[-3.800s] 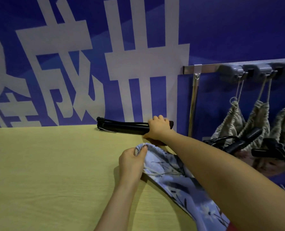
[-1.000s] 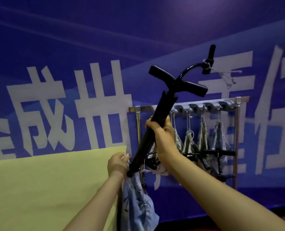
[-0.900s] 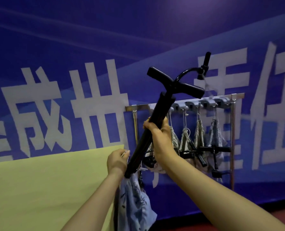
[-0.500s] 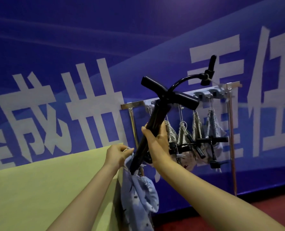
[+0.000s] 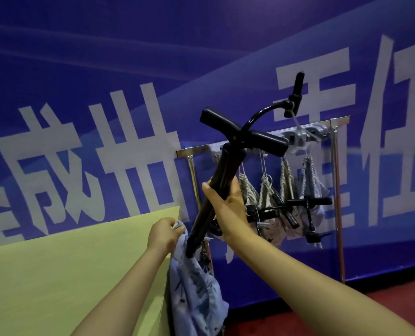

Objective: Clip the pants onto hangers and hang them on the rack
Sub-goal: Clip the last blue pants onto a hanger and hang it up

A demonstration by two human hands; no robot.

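R hand point(image 5: 228, 207) gripped hanger point(image 5: 228, 163) shaft, hook up toward rack point(image 5: 192, 150); L hand point(image 5: 163, 235) pinched pants point(image 5: 196, 294) waistband at its lower end, prob. for clipping.

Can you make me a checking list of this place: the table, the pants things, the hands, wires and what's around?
Surface: yellow-green table, lower left.
Job's things: black hanger raised and tilted; blue patterned pants dangle past the table edge; rack carries several hung pants.
Clutter: nothing seen.
Hands: right hand grips the hanger's shaft; left hand grips the pants' waistband.
Cables: nothing seen.
Surroundings: blue wall with big white characters; red floor.
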